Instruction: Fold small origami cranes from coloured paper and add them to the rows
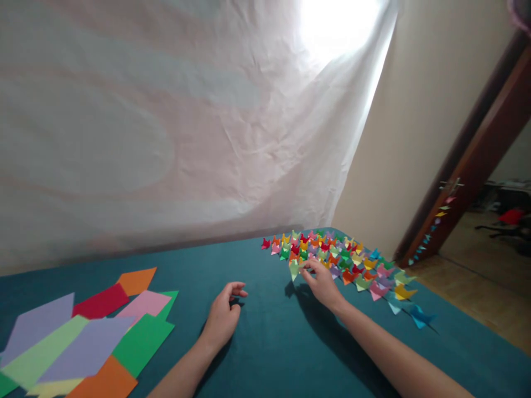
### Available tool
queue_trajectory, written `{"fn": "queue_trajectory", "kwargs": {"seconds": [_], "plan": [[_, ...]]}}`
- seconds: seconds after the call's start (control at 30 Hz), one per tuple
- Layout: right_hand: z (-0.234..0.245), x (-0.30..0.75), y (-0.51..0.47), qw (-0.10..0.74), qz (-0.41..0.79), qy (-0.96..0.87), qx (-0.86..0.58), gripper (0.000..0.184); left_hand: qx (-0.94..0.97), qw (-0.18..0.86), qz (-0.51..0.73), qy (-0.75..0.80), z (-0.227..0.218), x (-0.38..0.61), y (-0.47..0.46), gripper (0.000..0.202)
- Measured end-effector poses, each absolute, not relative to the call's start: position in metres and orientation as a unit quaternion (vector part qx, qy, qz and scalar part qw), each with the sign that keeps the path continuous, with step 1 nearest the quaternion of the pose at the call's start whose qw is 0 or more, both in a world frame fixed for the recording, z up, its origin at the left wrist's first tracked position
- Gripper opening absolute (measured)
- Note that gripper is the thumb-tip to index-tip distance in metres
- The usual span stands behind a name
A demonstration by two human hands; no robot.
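Between the thumb and fingers of my right hand [320,279] is a pale green origami crane [294,269], held just above the table, its shadow falling below it. Right beside it stand rows of small folded paper cranes [345,254] in many colours, spread over the table's right side. My left hand [224,314] rests near the middle of the table with its fingers loosely curved and apart, holding nothing. Left of that hand lie overlapping sheets of coloured paper, among them a green sheet [143,344], a pink sheet [145,307] and an orange sheet [136,281].
The table [265,354] has a dark teal top. Behind it hangs a pale, wrinkled curtain [199,121] with a bright light showing through. To the right, a string of small paper cranes [433,227] hangs from the handle of a brown door [477,143].
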State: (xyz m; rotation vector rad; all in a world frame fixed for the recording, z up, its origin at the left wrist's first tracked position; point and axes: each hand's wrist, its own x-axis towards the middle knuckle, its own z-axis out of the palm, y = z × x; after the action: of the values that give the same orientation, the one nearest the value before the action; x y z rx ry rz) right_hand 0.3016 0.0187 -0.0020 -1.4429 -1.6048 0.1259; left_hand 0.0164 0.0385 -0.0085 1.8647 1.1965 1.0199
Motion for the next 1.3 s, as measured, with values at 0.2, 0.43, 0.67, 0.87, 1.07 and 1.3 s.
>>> {"fn": "queue_trajectory", "kwargs": {"seconds": [0.2,0.43,0.67,0.87,1.07,1.3], "plan": [[-0.025,0.349,0.007,0.463,0.018,-0.614,-0.639,0.022,0.725,0.337,0.391,0.455,-0.010,0.016,0.039,0.048],[-0.040,0.363,0.007,0.434,0.009,-0.595,-0.677,0.025,0.727,0.337,0.385,0.458,-0.007,0.016,0.039,0.047],[-0.045,0.367,0.014,0.411,-0.008,-0.582,-0.702,0.023,0.730,0.341,0.375,0.458,-0.007,0.017,0.039,0.048],[-0.046,0.367,0.015,0.395,-0.013,-0.581,-0.712,0.022,0.736,0.340,0.370,0.454,-0.007,0.017,0.038,0.047],[-0.048,0.368,0.014,0.386,-0.019,-0.575,-0.721,0.021,0.738,0.338,0.364,0.456,-0.005,0.018,0.037,0.046],[-0.052,0.369,0.018,0.384,-0.034,-0.569,-0.726,0.020,0.742,0.346,0.355,0.451,-0.007,0.017,0.038,0.046]]}}
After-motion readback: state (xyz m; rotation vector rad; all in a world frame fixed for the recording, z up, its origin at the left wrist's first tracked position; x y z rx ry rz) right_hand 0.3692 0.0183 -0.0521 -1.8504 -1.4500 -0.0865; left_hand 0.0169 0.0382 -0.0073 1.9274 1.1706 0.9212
